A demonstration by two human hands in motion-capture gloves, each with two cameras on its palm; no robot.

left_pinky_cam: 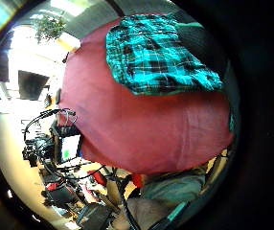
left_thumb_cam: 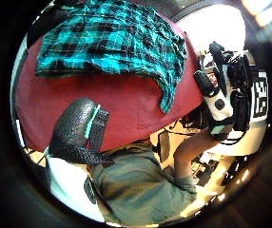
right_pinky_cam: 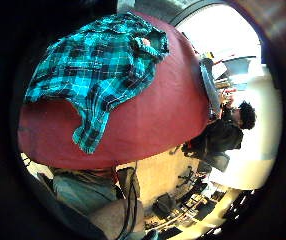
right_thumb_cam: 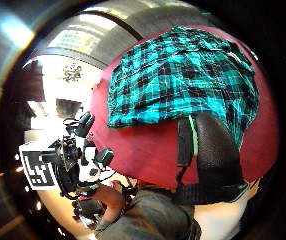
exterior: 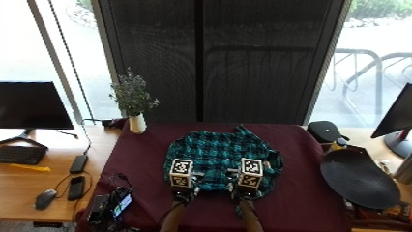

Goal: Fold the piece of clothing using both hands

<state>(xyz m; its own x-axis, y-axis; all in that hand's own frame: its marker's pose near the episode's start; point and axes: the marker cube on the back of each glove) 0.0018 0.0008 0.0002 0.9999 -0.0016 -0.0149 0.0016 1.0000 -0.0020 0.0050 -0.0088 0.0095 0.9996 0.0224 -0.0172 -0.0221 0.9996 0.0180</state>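
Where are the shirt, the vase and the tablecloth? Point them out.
shirt [exterior: 222, 153]: outside view, middle of the plaid cloth.
vase [exterior: 137, 124]: outside view, its white body.
tablecloth [exterior: 299, 166]: outside view, bare maroon part.

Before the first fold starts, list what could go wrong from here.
1. The teal and black plaid shirt lies rumpled on the dark red tablecloth; folding it unsmoothed would likely trap creases.
2. One part of the shirt trails toward the table's near edge, so it may slip out of the fold.
3. The left hand and right hand sit at the near hem; their grip is not visible, so the lift may come up uneven.
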